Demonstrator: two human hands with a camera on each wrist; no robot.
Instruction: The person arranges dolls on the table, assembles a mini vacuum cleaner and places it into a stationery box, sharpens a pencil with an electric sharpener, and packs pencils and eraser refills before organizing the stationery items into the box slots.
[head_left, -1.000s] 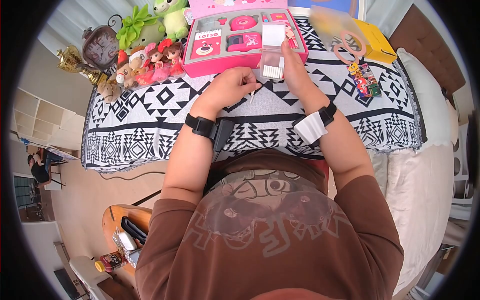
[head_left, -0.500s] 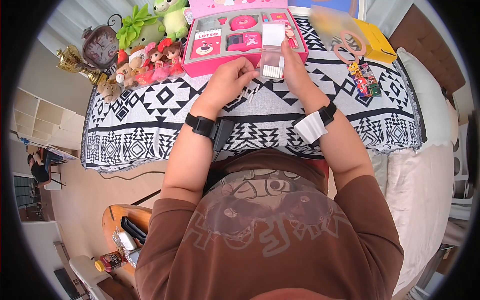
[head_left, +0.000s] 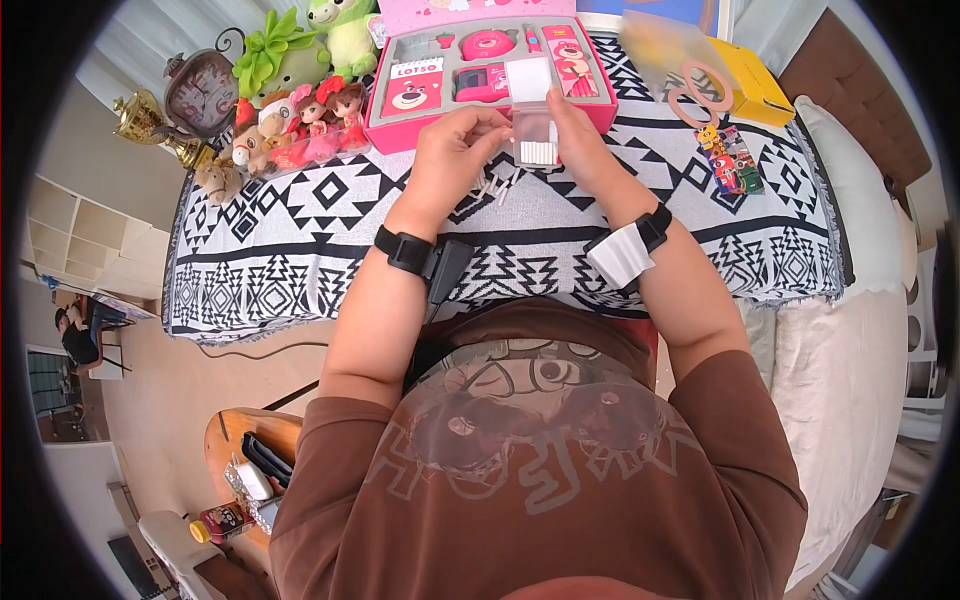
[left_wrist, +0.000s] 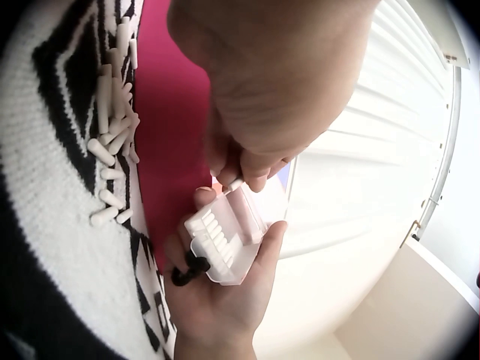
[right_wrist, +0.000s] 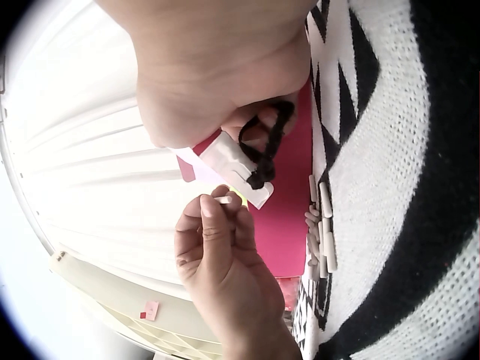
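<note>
My right hand [head_left: 582,145] holds a small clear plastic box [left_wrist: 225,251] with its lid raised. A row of short white sticks [left_wrist: 215,234] with rounded ends lies inside it. In the right wrist view, thumb and fingertips of my left hand [right_wrist: 225,259] pinch one more short white stick [right_wrist: 223,199] close to the box. A loose heap of white sticks [left_wrist: 112,146], some longer than others, lies on the patterned cloth below my hands. A black band [right_wrist: 262,154] loops around a right-hand finger.
Just beyond the hands stands an open pink gift box [head_left: 430,130] with a notebook and other items in its tray. Dolls and plush toys [head_left: 300,130] line the left. Pink rings [head_left: 700,92], colourful stickers [head_left: 730,160] and a yellow box [head_left: 755,90] lie at right.
My left hand has risen from over the loose sticks to the box's left side. The box has shifted slightly left in my right hand, uncovering more of the gift box's right compartment.
</note>
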